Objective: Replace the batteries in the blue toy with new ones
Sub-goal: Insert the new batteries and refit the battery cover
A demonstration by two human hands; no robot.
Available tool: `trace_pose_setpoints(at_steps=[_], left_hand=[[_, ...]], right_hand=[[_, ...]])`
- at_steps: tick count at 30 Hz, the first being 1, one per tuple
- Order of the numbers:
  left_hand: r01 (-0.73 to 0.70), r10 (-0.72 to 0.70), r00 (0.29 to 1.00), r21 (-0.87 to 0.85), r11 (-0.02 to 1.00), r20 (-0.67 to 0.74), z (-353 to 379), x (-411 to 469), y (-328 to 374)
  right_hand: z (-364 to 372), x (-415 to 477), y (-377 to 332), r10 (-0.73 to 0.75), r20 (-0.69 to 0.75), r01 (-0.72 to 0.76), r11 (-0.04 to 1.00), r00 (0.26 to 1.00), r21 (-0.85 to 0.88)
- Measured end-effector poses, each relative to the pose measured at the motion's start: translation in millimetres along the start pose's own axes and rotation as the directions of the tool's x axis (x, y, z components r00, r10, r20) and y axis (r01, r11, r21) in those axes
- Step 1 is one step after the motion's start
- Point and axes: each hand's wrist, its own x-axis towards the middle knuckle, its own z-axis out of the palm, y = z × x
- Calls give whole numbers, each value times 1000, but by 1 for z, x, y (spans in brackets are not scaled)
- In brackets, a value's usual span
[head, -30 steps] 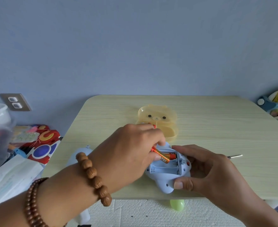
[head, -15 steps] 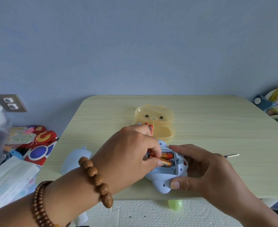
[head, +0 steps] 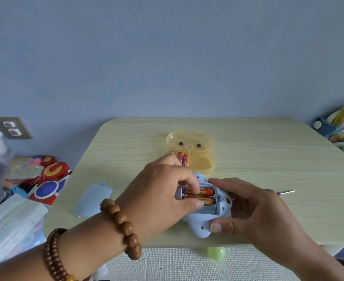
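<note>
Head view: at lower centre the blue toy (head: 204, 220) lies on the table (head: 268, 169), compartment up. Left hand (head: 159, 197) presses thumb and fingertips onto two orange batteries (head: 202, 196) inside. Right hand (head: 254, 209) clamps the toy's right side. Spare batteries (head: 183, 158) sit in the yellow bear box (head: 199, 151) above.

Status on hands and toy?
Left hand pressing batteries into toy. Right hand steadying toy. Cover off, nothing blocking.
</note>
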Motion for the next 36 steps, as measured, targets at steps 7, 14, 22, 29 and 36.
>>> trace_pose_setpoints(at_steps=[7,14,22,29,36], left_hand=[[378,-350,923,-205,903,161,-11,5,-12],[438,-381,887,-215,873,261,-11,15,-13],[410,-360,903,-219,885,234,-7,9,-17],[245,-235,959,-48,968,157,-31,0,-21],[256,-356,902,364,896,243,-41,-21,-25]], right_hand=[[1,0,-1,11,12,-11,1000,1000,-23],[2,-1,-1,-10,-4,10,1000,1000,-25],[1,0,-1,-35,-18,35,999,999,4],[3,0,-3,-22,-11,22,1000,1000,-18],[3,1,-3,-23,-8,23,999,1000,-39]])
